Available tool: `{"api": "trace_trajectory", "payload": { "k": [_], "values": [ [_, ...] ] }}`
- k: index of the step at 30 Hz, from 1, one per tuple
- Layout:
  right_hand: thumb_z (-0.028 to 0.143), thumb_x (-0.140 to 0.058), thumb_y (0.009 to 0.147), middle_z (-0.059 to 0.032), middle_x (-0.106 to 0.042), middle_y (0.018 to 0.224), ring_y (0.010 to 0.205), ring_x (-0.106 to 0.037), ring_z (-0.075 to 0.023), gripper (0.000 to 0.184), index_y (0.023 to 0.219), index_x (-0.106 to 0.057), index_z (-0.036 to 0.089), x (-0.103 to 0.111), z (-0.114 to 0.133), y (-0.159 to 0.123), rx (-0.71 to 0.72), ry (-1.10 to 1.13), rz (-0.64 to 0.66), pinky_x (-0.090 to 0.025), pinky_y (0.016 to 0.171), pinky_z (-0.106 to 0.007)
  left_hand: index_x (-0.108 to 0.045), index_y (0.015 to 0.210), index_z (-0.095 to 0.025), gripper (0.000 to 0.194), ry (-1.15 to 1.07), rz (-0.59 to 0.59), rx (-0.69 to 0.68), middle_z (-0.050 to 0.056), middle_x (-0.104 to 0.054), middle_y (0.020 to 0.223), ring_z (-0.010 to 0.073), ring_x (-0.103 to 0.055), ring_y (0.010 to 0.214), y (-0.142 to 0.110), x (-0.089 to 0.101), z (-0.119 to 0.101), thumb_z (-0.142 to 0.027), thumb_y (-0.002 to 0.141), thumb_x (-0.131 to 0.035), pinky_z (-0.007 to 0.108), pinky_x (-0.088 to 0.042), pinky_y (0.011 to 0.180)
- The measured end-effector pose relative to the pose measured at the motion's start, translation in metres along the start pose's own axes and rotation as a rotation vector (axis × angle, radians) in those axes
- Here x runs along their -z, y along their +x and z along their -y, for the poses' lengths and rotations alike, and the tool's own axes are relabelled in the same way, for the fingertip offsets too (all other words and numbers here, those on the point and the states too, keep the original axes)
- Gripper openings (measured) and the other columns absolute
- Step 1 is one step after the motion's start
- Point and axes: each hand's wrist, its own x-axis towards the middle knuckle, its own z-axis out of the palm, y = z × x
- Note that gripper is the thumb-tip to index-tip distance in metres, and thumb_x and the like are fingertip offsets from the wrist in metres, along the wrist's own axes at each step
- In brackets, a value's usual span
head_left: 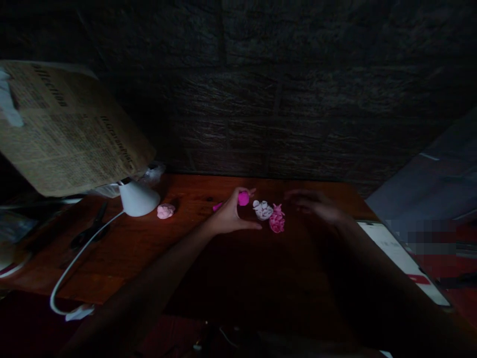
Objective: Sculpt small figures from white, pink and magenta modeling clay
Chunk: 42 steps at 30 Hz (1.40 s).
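My left hand (231, 215) is over the middle of the wooden table, thumb and fingers spread wide in a C shape. A bright magenta lump (243, 198) shows at its fingers; whether they touch it I cannot tell. Just right of the gap between thumb and fingers lies a white piece with petal-like parts (263, 210). Against it rests a pink, knobbly, petalled piece (277, 220). Farther right, my right hand (315, 205) hovers with its fingers stretched toward these pieces, apart from them and holding nothing visible. Another magenta bit (217, 206) shows partly behind my left hand.
A pale pink crumpled lump (166, 211) sits beside the white base (139, 199) of a lamp with a newsprint shade (74, 129). Dark scissors (91, 229) and a white cable (80, 253) lie to the left. A tablet-like device (402, 261) is at right. A dark brick wall (246, 99) stands behind.
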Motion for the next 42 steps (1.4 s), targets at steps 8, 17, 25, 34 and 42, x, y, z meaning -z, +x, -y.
{"api": "trace_trajectory", "payload": {
  "k": [8, 17, 25, 34, 42],
  "values": [
    [0.029, -0.082, 0.066, -0.0083, -0.073, 0.122, 0.109, -0.068, -0.0247, 0.052, 0.117, -0.073, 0.022, -0.007, -0.009, -0.001, 0.045, 0.117, 0.375, -0.052, 0.095, -0.039, -0.061, 0.103, -0.018, 0.076, -0.174, -0.117, 0.108, 0.015, -0.065, 0.127, 0.0231, -0.066, 0.111, -0.003, -0.015, 0.011, 0.017, 0.038, -0.079, 0.033, -0.057, 0.092],
    [0.035, -0.078, 0.073, -0.0037, -0.075, 0.109, 0.096, -0.068, -0.0201, 0.033, 0.105, -0.076, 0.023, -0.020, -0.009, 0.004, 0.125, 0.043, 0.379, -0.053, 0.090, -0.037, -0.060, 0.101, -0.019, 0.069, -0.163, -0.138, 0.137, 0.009, -0.069, 0.106, 0.0203, -0.067, 0.096, -0.001, -0.023, 0.018, 0.013, 0.044, -0.081, 0.031, -0.055, 0.091],
    [0.038, -0.078, 0.075, -0.0050, -0.077, 0.105, 0.085, -0.069, -0.0179, 0.034, 0.106, -0.076, 0.023, -0.024, -0.012, 0.006, 0.080, 0.115, 0.255, -0.055, 0.080, -0.034, -0.057, 0.099, -0.020, 0.066, -0.145, -0.215, 0.122, 0.003, -0.065, 0.093, 0.0159, -0.065, 0.085, 0.003, -0.025, 0.015, 0.011, 0.046, -0.081, 0.025, -0.054, 0.080],
    [0.039, -0.070, 0.081, -0.0079, -0.076, 0.112, 0.105, -0.071, -0.0241, 0.026, 0.100, -0.075, 0.021, -0.042, -0.030, 0.033, 0.309, -0.002, -0.081, -0.050, 0.103, -0.044, -0.055, 0.101, -0.019, 0.066, -0.219, -0.266, 0.148, 0.005, -0.065, 0.097, 0.0173, -0.067, 0.086, 0.007, -0.023, 0.024, 0.009, 0.048, -0.082, 0.026, -0.056, 0.077],
    [0.036, -0.073, 0.078, -0.0084, -0.074, 0.115, 0.106, -0.070, -0.0255, 0.025, 0.099, -0.073, 0.022, -0.039, -0.035, 0.036, 0.305, -0.060, -0.081, -0.052, 0.100, -0.045, -0.050, 0.106, -0.021, 0.060, 0.049, -0.195, 0.047, 0.007, -0.066, 0.102, 0.0192, -0.070, 0.088, 0.007, -0.018, 0.038, -0.010, 0.059, -0.086, 0.033, -0.059, 0.082]
  ]
}}
